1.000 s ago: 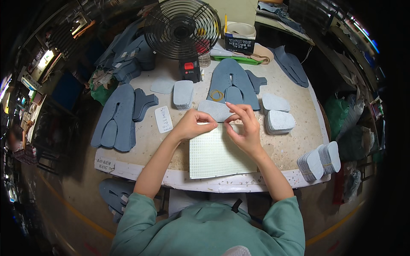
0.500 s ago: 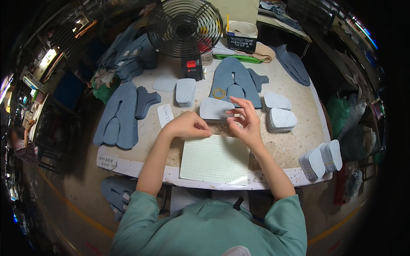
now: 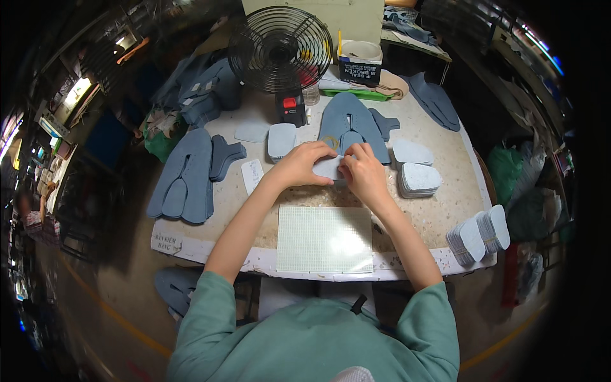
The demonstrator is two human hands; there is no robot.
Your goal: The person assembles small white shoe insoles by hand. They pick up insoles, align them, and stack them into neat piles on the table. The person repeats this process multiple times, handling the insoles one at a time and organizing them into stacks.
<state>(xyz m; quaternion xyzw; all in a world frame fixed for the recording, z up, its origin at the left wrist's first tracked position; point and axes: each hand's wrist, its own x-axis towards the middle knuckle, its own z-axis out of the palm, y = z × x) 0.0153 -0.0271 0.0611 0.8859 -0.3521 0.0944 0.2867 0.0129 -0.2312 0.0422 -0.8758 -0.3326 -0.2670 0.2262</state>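
Both my hands meet over the middle of the worktable [image 3: 445,191]. My left hand [image 3: 302,165] and my right hand [image 3: 361,170] pinch a pale grey-blue heel-shaped piece [image 3: 329,168] between them, just past the far edge of a pale green gridded cutting mat [image 3: 324,239]. Directly behind the hands lies a pile of blue shoe-upper cut pieces [image 3: 350,124].
A black wire fan [image 3: 280,48] stands at the back. Blue cut pieces [image 3: 188,175] lie at the left, small grey piece stacks [image 3: 281,140] near the fan, white-grey stacks [image 3: 417,178] at the right and another stack [image 3: 480,232] at the front right edge. A box [image 3: 359,60] sits behind.
Both hands moved away from me, off the green mat toward the blue pile, still holding the pale piece; my view also shifted forward.
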